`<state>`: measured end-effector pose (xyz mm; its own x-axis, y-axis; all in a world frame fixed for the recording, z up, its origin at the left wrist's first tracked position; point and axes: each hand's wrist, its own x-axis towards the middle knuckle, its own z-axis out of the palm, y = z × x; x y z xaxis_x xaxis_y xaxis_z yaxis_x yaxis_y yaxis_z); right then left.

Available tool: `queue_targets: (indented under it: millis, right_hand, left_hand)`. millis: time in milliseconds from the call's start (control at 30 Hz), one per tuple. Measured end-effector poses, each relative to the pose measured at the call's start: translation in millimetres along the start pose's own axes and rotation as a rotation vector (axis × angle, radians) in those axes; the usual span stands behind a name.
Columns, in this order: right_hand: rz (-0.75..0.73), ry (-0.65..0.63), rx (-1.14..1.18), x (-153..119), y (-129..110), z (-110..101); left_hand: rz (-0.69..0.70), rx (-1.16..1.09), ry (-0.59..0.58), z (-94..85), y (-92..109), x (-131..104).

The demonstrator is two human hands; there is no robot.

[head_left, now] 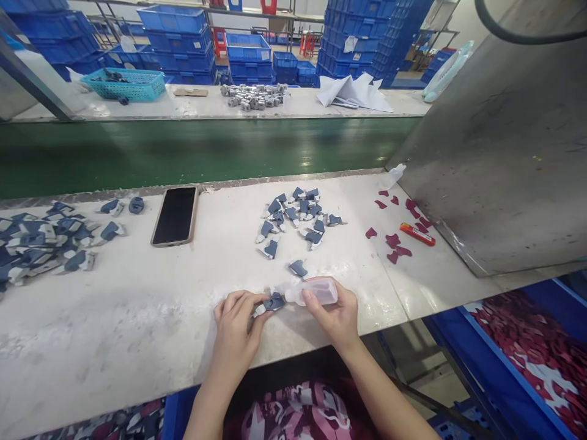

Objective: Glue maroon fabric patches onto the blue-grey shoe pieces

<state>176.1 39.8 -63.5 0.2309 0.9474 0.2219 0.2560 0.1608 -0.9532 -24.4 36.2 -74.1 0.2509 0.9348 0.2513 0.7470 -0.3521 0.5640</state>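
Near the front edge of the white table, my left hand (pixel 238 318) pinches a small dark blue and white plastic part (pixel 274 301) between thumb and fingers. My right hand (pixel 337 308) is wrapped round a translucent squeeze bottle (pixel 321 291), tilted on its side. The bottle's nozzle points left and reaches the held part; whether it touches cannot be made out. Just beyond the bottle lies a loose blue and white part (pixel 298 267). Farther back is a scattered group of similar parts (pixel 302 208).
A larger heap of blue and white parts (pixel 41 241) lies at left, beside a phone (pixel 175 216). At right are dark red pieces (pixel 393 240), an orange-red cutter (pixel 417 234) and a metal panel (pixel 504 153). A green conveyor belt (pixel 206 150) runs behind.
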Motion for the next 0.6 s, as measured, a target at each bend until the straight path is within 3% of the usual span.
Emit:
queue_targets:
  millis: [600]
  right_hand:
    - [-0.015, 0.048, -0.015, 2.0, -0.2, -0.6]
  left_hand:
    - [-0.045, -0.008, -0.012, -0.7, 1.7, 0.1]
